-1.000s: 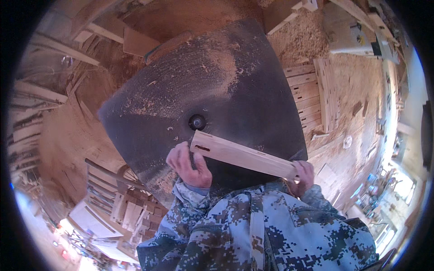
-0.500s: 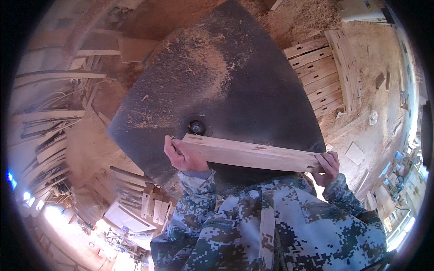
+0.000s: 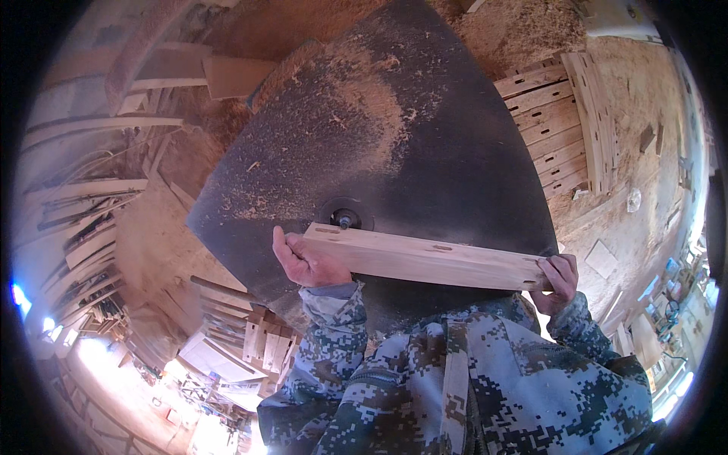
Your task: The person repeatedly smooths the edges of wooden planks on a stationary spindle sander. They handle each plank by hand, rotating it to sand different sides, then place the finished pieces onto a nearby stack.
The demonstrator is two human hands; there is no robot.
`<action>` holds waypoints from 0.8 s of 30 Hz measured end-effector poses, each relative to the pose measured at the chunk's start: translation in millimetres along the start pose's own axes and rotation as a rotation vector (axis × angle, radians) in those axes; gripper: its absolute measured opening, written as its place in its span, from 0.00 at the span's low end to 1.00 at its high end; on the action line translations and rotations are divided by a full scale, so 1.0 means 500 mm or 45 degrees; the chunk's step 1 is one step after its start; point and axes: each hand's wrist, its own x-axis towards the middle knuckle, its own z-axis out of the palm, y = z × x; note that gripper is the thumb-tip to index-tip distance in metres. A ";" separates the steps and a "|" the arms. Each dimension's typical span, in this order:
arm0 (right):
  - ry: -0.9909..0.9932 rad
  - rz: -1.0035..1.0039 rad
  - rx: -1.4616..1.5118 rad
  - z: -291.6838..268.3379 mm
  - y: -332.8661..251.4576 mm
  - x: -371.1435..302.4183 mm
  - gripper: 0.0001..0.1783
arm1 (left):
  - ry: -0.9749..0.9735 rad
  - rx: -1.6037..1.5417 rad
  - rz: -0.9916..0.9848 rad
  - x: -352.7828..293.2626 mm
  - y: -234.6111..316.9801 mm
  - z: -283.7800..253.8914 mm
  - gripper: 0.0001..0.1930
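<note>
A pale wooden board (image 3: pixel 425 260) with short slots along its upper edge lies across the near part of a dark, dust-strewn machine table (image 3: pixel 470 182). My left hand (image 3: pixel 312 262) grips its left end, fingers curled up at the end face. At the other end my right hand (image 3: pixel 557 282) is closed round the wood, thumb and fingers on the corner. Just beyond the board's left end, a metal spindle (image 3: pixel 345 220) stands up in a round dark opening in the table, close to the board's far edge. Whether the two touch, I cannot tell.
Sawdust (image 3: pixel 371 114) lies over the table's left half. A stack of slotted boards (image 3: pixel 550 125) stands beyond the right edge. Several wooden pieces (image 3: pixel 262 337) are piled at the lower left, with long curved planks (image 3: pixel 98 129) further left.
The table and spindle have shifted slightly right in the picture, while the board stays nearly in place, so its left end now reaches further left past the spindle. Both hands keep their grip.
</note>
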 end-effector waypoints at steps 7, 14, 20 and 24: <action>-0.050 -0.010 -0.062 0.000 -0.002 0.001 0.35 | -0.008 0.059 0.087 0.001 0.006 0.002 0.24; -0.104 0.026 -0.063 0.000 -0.023 0.029 0.37 | 0.050 -0.316 -0.198 0.028 0.002 0.006 0.24; -0.180 0.030 -0.058 0.005 -0.046 0.088 0.38 | 0.141 -0.179 -0.053 0.078 -0.001 -0.009 0.26; -0.194 -0.014 -0.060 0.011 -0.055 0.133 0.36 | 0.175 -0.146 -0.033 0.107 -0.009 -0.023 0.28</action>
